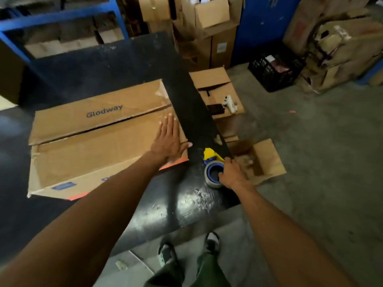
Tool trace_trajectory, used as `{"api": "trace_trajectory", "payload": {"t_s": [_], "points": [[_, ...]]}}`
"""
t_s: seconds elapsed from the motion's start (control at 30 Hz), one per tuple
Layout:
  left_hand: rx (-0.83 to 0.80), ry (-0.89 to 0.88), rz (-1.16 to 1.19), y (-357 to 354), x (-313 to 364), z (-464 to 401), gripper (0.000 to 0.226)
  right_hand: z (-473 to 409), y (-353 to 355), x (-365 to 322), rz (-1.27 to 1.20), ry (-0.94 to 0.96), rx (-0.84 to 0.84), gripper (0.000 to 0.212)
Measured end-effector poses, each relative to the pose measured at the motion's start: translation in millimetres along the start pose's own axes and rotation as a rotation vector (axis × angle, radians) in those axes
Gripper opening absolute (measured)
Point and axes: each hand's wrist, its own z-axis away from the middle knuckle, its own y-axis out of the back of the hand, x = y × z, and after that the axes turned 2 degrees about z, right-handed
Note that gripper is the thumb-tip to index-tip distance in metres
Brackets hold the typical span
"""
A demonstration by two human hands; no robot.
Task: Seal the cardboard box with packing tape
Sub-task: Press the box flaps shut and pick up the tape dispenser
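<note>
While flaps meet, left hand (pixel 169 139) flat on cardboard box (pixel 99 141).

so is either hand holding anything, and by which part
The right hand is on the tape dispenser, at the roll end; a closed grip cannot be told. The left hand only presses flat on the box.

A black crate (pixel 275 72) sits on the floor near stacked boxes (pixel 209 27); a blue rack (pixel 58 17) stands behind the table (pixel 124 59).
</note>
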Motion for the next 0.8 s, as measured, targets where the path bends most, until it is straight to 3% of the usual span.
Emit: {"api": "trace_trajectory", "payload": {"t_s": [0.23,0.33,0.43,0.53,0.63,0.8], "points": [[-0.15,-0.096,-0.074,14.3,-19.1,-2.9,0.102,-18.2,-0.2,-1.6,-0.092,0.039,0.03,0.039],[-0.188,-0.064,-0.077,21.5,-42.4,4.3,0.103,-22.5,16.7,-1.0,-0.372,0.062,0.005,0.027],[-0.166,-0.045,-0.06,18.4,-46.1,10.5,0.101,-17.9,43.8,-8.6,-0.662,0.031,-0.027,0.041],[-0.183,-0.026,-0.025,18.0,-41.4,12.9,0.098,-10.4,74.8,-26.2,-0.97,-0.002,-0.079,0.031],[-0.169,-0.003,-0.002,13.5,-30.3,23.4,0.097,-6.6,99.4,-47.2,-1.133,0.021,-0.165,0.027],[-0.191,-0.003,0.067,14.9,-14.8,35.7,0.099,4.7,119.6,-87.2,-1.347,0.227,-0.29,0.036]]}}
